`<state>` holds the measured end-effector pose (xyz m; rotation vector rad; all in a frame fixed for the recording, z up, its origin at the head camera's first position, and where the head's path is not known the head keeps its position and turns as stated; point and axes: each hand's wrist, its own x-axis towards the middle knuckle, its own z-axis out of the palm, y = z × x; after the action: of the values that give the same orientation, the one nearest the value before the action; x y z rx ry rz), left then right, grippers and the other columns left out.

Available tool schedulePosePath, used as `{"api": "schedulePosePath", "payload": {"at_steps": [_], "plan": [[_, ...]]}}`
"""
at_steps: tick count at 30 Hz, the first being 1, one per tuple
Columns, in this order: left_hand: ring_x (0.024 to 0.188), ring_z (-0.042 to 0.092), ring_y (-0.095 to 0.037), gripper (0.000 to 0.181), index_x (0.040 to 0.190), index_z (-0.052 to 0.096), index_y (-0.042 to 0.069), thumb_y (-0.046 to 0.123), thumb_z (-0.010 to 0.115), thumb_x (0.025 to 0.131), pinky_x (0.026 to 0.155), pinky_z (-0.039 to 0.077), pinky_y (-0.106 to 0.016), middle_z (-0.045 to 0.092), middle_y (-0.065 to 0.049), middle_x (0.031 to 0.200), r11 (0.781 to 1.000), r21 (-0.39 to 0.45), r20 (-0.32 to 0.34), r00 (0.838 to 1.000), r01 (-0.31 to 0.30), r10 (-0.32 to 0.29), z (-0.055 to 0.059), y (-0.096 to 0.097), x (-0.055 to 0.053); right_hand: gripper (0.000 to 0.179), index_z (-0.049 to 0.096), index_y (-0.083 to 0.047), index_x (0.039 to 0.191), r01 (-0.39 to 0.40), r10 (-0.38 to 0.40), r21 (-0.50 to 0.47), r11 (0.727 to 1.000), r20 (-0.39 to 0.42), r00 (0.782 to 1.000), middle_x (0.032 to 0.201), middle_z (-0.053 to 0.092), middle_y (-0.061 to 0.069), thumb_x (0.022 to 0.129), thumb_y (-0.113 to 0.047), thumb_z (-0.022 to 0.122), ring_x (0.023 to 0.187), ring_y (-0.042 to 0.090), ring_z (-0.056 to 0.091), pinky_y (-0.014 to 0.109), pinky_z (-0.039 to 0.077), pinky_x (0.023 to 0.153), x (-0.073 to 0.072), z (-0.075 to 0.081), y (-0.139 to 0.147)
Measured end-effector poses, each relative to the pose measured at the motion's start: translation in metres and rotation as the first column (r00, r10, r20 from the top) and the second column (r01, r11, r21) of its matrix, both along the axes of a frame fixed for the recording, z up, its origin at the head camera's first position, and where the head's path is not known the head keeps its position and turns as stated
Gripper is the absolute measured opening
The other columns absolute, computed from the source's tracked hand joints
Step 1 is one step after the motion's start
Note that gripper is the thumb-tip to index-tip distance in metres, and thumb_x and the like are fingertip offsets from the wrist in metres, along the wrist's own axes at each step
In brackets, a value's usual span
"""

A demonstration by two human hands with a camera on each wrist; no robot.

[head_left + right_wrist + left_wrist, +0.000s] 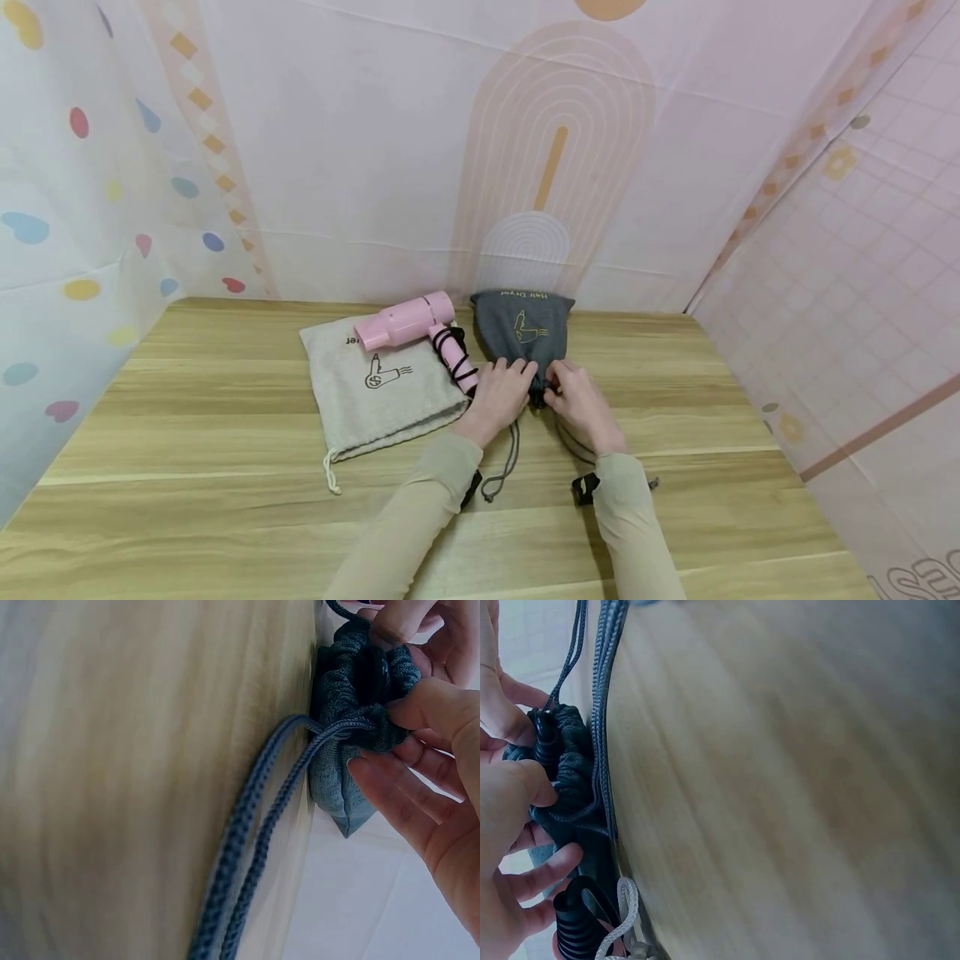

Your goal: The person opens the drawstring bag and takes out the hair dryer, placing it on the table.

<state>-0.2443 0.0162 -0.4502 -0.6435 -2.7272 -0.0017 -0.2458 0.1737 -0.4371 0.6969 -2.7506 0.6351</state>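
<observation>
On the tabletop [225, 408], the dark drawstring bag [523, 329] lies with its mouth toward you, seemingly for easy reach; your left hand [504, 390] and right hand [581, 402] pinch the gathered rim from either side, probably to control the bunched cloth.

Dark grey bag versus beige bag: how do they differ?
The dark grey bag is gathered at its mouth, while the beige bag lies with its mouth ungathered. The left hand and right hand grip the dark grey bag; the pink hair dryer lies on the beige bag. Both are fabric drawstring bags.
</observation>
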Motion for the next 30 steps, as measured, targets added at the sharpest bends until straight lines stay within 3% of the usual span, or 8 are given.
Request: {"api": "schedulePosePath", "payload": {"at_steps": [12,19,26,30], "plan": [[0.104,0.059,-0.025,0.038,0.124,0.052,0.020,0.031,0.065,0.089,0.081,0.051,-0.041,0.062,-0.001,0.116,0.999,0.037,0.088,0.996,-0.018,0.015,0.001,-0.010,-0.001,0.012,0.058,-0.003,0.088,0.060,-0.060,0.008,0.998,0.050,0.997,0.078,0.058,0.007,0.081,0.001,0.066,0.062,0.011,0.048,0.024,0.041,0.057,0.001,0.004,0.009],[0.098,0.060,-0.026,0.040,0.121,0.052,0.016,0.030,0.068,0.087,0.076,0.052,-0.038,0.060,-0.006,0.112,0.999,0.042,0.060,0.998,-0.016,0.014,-0.002,-0.014,0.000,0.016,0.058,-0.003,0.094,0.054,-0.055,0.022,0.998,0.026,0.998,0.085,0.059,0.009,0.081,0.000,0.067,0.067,0.013,0.051,0.027,0.045,0.060,0.003,0.004,0.006],[0.102,0.053,-0.029,0.043,0.117,0.052,0.013,0.034,0.069,0.084,0.074,0.051,-0.038,0.056,-0.010,0.114,0.999,0.045,0.006,1.000,-0.026,0.026,-0.004,-0.008,0.000,0.028,0.058,-0.004,0.103,0.083,-0.082,0.032,0.996,-0.022,0.996,0.101,0.059,0.012,0.078,-0.002,0.071,0.087,0.026,0.060,0.039,0.051,0.075,0.005,0.003,0.000],[0.101,0.053,-0.028,0.039,0.113,0.053,0.013,0.034,0.070,0.084,0.072,0.051,-0.034,0.056,-0.007,0.112,0.999,0.031,-0.027,0.999,-0.027,0.028,-0.003,-0.005,0.000,0.025,0.060,-0.005,0.100,0.090,-0.089,0.033,0.995,-0.053,0.995,0.098,0.060,0.010,0.078,-0.001,0.071,0.086,0.025,0.060,0.038,0.051,0.073,0.005,0.001,-0.001]]}}
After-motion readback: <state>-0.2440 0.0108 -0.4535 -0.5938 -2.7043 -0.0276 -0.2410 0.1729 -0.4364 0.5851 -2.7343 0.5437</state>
